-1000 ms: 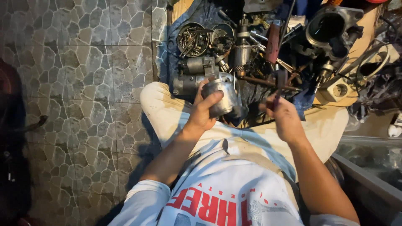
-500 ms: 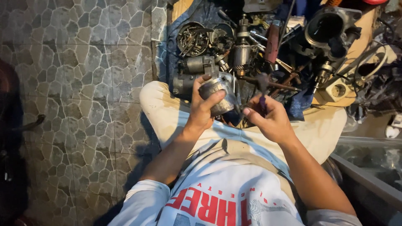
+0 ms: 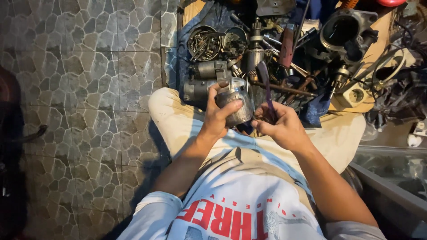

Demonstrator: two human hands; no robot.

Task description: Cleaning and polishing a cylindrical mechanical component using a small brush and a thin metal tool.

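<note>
My left hand (image 3: 219,116) grips a silver metal cylinder housing (image 3: 235,103), holding it up over my lap. Right beside it, my right hand (image 3: 280,126) is closed around a screwdriver with a purple handle (image 3: 266,89); the handle sticks up and away from me, and the tip end is hidden between my hand and the housing. Both hands nearly touch at the housing's lower right side. My legs in light trousers (image 3: 175,118) are crossed under them.
Ahead lies a blue cloth (image 3: 202,15) heaped with metal parts: round tins of screws (image 3: 203,43), a motor armature (image 3: 255,52), a dark cast housing (image 3: 344,33), a red-handled tool (image 3: 287,44). Stone-pattern floor tiles (image 3: 89,89) spread left. A metal tray edge (image 3: 391,186) is at right.
My right hand has drawn back from the parts pile with the purple-handled screwdriver and come in against the housing. My left hand kept the housing nearly still.
</note>
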